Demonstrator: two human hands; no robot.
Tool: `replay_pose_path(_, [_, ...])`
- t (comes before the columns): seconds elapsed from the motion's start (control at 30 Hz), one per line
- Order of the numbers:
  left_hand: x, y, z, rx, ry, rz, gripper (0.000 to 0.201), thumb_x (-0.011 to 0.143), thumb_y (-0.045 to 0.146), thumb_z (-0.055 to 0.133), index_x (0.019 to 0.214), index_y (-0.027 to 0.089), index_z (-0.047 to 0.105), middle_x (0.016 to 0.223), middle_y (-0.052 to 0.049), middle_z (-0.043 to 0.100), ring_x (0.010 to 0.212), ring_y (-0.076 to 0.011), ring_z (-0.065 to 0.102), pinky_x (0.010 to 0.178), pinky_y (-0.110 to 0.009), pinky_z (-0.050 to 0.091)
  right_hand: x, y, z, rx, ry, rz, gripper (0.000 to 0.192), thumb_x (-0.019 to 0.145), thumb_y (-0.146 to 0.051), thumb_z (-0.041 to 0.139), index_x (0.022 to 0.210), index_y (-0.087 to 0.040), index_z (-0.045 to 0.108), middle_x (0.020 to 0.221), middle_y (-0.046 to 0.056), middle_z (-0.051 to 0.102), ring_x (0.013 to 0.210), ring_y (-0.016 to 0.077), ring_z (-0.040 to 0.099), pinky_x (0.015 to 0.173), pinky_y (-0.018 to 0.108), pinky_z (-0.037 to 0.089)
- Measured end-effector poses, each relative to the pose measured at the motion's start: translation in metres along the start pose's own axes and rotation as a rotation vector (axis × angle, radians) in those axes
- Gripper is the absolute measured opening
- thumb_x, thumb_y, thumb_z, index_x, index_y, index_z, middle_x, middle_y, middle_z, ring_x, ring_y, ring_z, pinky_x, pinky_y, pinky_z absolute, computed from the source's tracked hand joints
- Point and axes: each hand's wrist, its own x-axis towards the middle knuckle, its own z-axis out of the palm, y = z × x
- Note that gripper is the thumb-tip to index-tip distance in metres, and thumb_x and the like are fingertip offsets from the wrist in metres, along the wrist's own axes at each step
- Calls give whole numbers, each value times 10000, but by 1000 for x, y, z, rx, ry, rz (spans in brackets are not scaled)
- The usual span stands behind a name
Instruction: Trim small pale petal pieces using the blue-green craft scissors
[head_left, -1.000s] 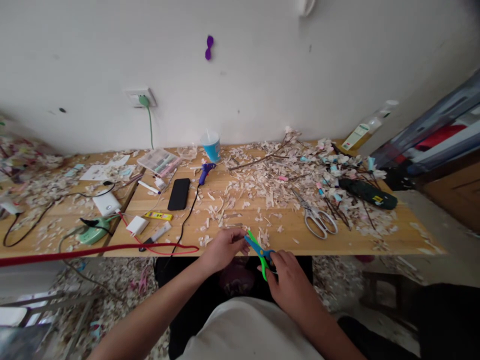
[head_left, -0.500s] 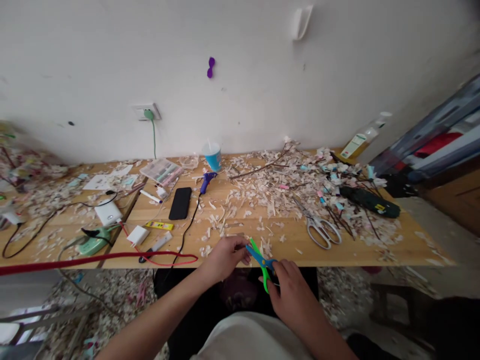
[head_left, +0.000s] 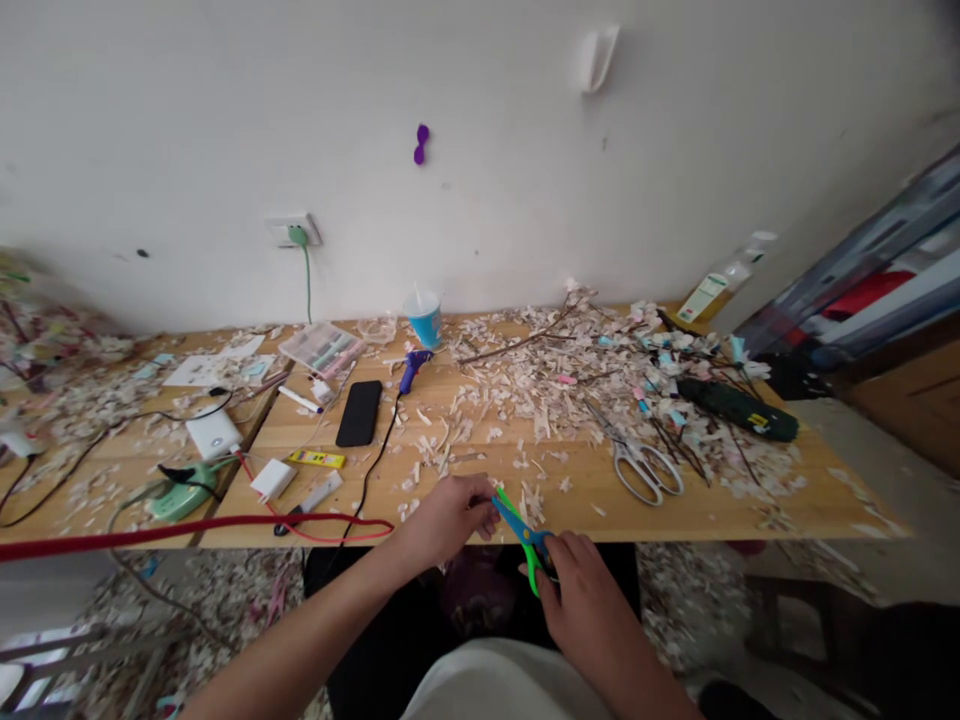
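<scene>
My right hand [head_left: 581,578] is closed round the handles of a pair of blue and green scissors [head_left: 529,536] at the front edge of the table. Their blades point up and left, nearly together, with the tips at the fingers of my left hand [head_left: 454,515]. That left hand is closed in a pinch; whatever small thing it holds is too hidden to make out. Pale scraps [head_left: 531,500] lie on the wood just beyond the blades. Larger white-handled scissors [head_left: 646,472] rest farther right on the table.
Scraps cover much of the wooden table [head_left: 442,530]. A black phone [head_left: 358,413], a purple glue gun [head_left: 412,370] and a blue cup [head_left: 426,320] stand left of centre. Blossom branches and a dark green bundle [head_left: 739,408] lie right. A red cord [head_left: 225,522] crosses the front left.
The blades of the blue and green scissors have come closer together. Both hands stay in nearly the same place; the whole view has shifted slightly.
</scene>
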Motion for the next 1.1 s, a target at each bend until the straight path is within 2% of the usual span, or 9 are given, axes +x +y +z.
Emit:
replay_pose_path(0.33, [7, 14, -9, 161, -81, -47, 174, 722, 159, 471, 720, 154, 644, 611, 5, 629, 580, -141, 636, 562, -217, 486, 0, 0, 0, 14, -14, 21, 158, 877, -154, 458, 983, -143, 575, 965, 114, 566, 973, 288, 503, 888, 440, 404])
replay_pose_path(0.47, [9, 10, -8, 141, -120, -59, 192, 688, 129, 459, 714, 158, 647, 616, 8, 635, 582, -138, 645, 572, -216, 498, -1, -1, 0, 26, -35, 11, 196, 867, -145, 454, 1023, -131, 572, 995, 125, 569, 1003, 293, 498, 908, 446, 402])
replay_pose_path(0.57, [10, 5, -8, 127, -149, -69, 153, 690, 144, 476, 682, 157, 628, 597, 9, 628, 590, -143, 652, 577, -219, 503, -2, 0, 0, 25, -62, 19, 172, 883, -150, 434, 971, -140, 582, 966, 120, 578, 985, 288, 509, 901, 438, 407])
replay_pose_path(0.73, [9, 4, -8, 91, -192, -88, 134, 704, 167, 509, 706, 155, 642, 590, 14, 618, 569, -139, 639, 572, -231, 506, -3, 2, 2, 30, -63, 16, 181, 865, -190, 480, 1004, -144, 585, 1014, 127, 588, 1035, 302, 513, 925, 436, 400])
replay_pose_path(0.9, [8, 0, -6, -80, -166, -146, 167, 720, 307, 621, 696, 142, 629, 589, 8, 605, 550, -137, 613, 596, -272, 523, -1, 3, 1, 171, -51, 88, 160, 872, -183, 424, 892, -181, 583, 937, 96, 625, 944, 250, 577, 846, 361, 438])
replay_pose_path(1.0, [6, -7, -1, -198, -117, -152, 212, 707, 346, 654, 695, 136, 625, 615, 4, 610, 553, -130, 601, 621, -294, 531, -1, 6, -3, 234, 2, 124, 142, 878, -229, 438, 920, -186, 567, 933, 88, 631, 930, 233, 588, 822, 334, 445])
replay_pose_path(1.1, [2, -13, 3, -258, -103, -178, 223, 696, 353, 669, 683, 136, 623, 610, 12, 603, 556, -121, 590, 630, -289, 523, -5, 8, -6, 180, -18, 100, 161, 864, -262, 481, 972, -179, 567, 979, 104, 629, 984, 250, 576, 860, 350, 437])
